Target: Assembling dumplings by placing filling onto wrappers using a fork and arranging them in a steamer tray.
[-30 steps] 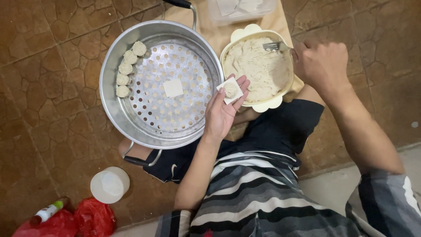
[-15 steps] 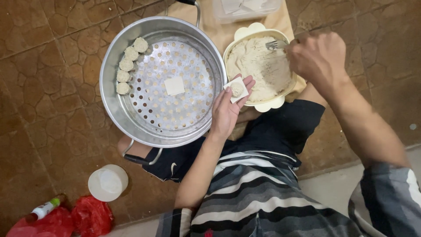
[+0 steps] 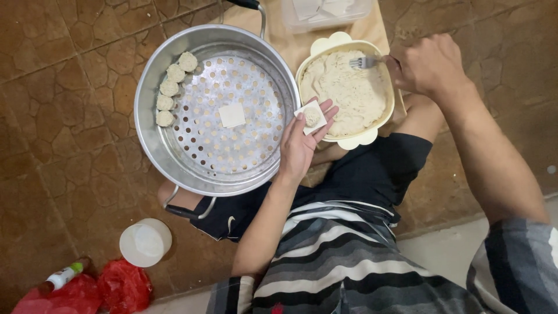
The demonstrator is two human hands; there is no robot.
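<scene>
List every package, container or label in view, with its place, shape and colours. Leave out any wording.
Small bottle: bottom left on the floor, lying down, green cap, white label.
Red plastic bag: beside the bottle, crumpled.
White tub: round, below the steamer.
Clear plastic box: top edge, rectangular.
No signs or screens.

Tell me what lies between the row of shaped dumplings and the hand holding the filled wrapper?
In the head view, between the five round dumplings and the left hand lies the perforated metal steamer tray, bearing one flat square white wrapper.
</scene>
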